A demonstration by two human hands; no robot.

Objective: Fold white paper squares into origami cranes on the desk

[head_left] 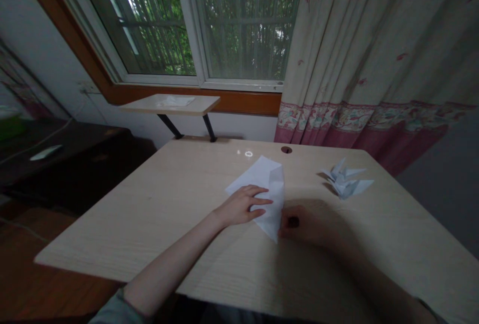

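Observation:
A sheet of white paper (264, 189) lies folded on the light wood-grain desk (149, 229), its lower corner pointing towards me. My left hand (241, 207) rests on the middle of the sheet with its fingers over the fold. My right hand (297, 227) sits in shadow against the sheet's right edge, and its grip is too dark to make out. Further right, a small pile of folded white paper shapes (346, 179), perhaps origami birds, lies on the desk, apart from both hands.
A round cable hole (286, 149) marks the desk's far edge. Behind it stands a small shelf table (170, 104) with a white paper on it, below a window. A patterned curtain (374, 65) hangs at right, and a dark cabinet (63, 159) stands at left.

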